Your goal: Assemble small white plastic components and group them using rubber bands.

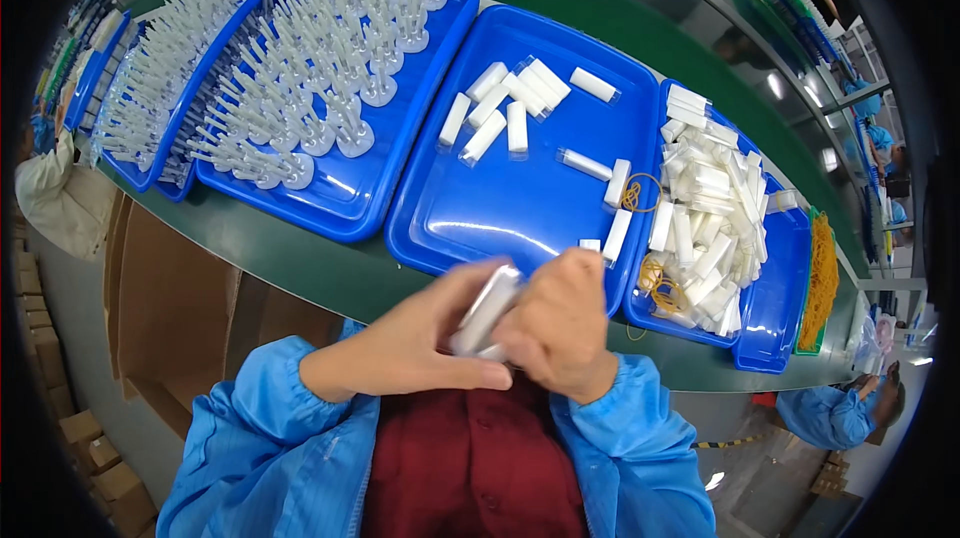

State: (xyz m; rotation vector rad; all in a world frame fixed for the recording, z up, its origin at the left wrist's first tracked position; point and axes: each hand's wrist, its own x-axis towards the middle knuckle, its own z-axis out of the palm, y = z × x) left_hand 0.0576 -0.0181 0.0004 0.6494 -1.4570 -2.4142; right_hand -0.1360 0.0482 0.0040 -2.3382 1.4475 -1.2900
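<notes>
In front of my chest, my left hand wraps its thumb and fingers round a small bundle of white pieces in clear film. My right hand is curled into a fist against the bundle's right side; what its fingers hold, if anything, is hidden. Motion smears both hands slightly. Just beyond them lies a blue tray with several white wrapped pieces scattered in it. Yellow rubber bands lie among the pieces at its right side.
To the left, blue trays hold many clear upright pegs on round bases. On the right, another blue tray carries a heap of white wrapped pieces, beside a green tray of yellow rubber bands. Cardboard stands below the green table.
</notes>
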